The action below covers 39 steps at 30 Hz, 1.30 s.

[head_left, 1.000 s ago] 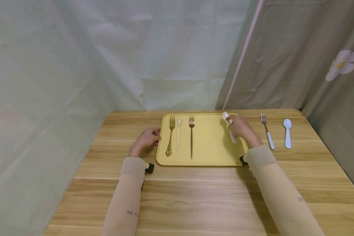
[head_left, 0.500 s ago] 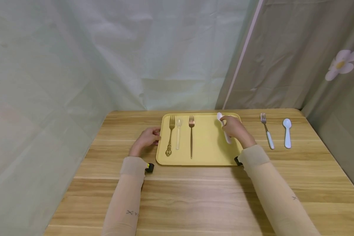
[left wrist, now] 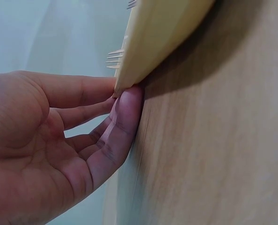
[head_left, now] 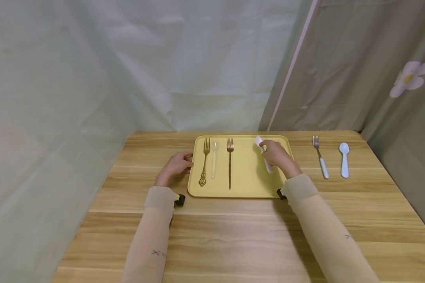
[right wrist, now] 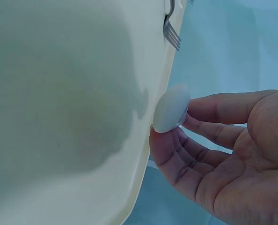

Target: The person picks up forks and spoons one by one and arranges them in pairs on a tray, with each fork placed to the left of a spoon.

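My right hand [head_left: 277, 154] pinches a white spoon [head_left: 269, 167] between thumb and fingers, above the right half of a yellow tray [head_left: 247, 181]. In the right wrist view the spoon [right wrist: 171, 110] is seen end-on, clear of the tray surface. At the tray's left side my left hand [head_left: 177, 164] pinches the rim; the left wrist view has thumb and fingertips meeting on the tray's edge [left wrist: 150, 37]. On the tray lie an ornate gold fork [head_left: 204, 165], a clear spoon [head_left: 214, 159] and a copper-coloured fork [head_left: 230, 165], roughly parallel.
Right of the tray, a fork with a pale blue handle [head_left: 320, 157] and a light blue spoon [head_left: 344, 160] rest on the wooden table [head_left: 219, 239]. A pale curtain [head_left: 212, 70] hangs just behind the table's back edge.
The right hand has moved left over the tray, carrying the white spoon from near the right rim. My left hand stays at the tray's left edge; the other cutlery stays put.
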Available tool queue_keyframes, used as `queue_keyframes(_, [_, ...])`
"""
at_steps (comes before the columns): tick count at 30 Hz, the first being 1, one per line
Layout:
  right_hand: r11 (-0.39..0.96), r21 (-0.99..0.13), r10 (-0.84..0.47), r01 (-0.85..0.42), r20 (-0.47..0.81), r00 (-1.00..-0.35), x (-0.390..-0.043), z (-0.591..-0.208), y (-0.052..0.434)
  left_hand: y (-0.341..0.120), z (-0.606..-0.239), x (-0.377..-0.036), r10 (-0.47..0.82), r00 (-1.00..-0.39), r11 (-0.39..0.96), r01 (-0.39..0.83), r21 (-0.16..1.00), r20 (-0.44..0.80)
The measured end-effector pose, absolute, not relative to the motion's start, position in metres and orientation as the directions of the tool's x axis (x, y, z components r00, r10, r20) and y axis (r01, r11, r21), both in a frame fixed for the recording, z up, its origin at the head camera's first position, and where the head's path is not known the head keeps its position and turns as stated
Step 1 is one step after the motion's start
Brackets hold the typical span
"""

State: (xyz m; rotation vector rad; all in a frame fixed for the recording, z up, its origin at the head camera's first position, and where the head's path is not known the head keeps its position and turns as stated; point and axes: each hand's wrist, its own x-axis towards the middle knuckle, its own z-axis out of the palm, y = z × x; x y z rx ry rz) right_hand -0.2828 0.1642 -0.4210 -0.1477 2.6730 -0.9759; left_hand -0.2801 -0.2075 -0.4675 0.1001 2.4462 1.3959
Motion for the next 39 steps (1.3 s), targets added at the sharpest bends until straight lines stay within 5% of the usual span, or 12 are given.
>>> queue_keyframes(39, [0.748,-0.663,-0.206,-0.009,-0.219,-0.954,-0.286,-0.422,0.117,-0.207,-0.467,-0.278,0.23,-0.953,0.527,-0.05,0.849,-0.198])
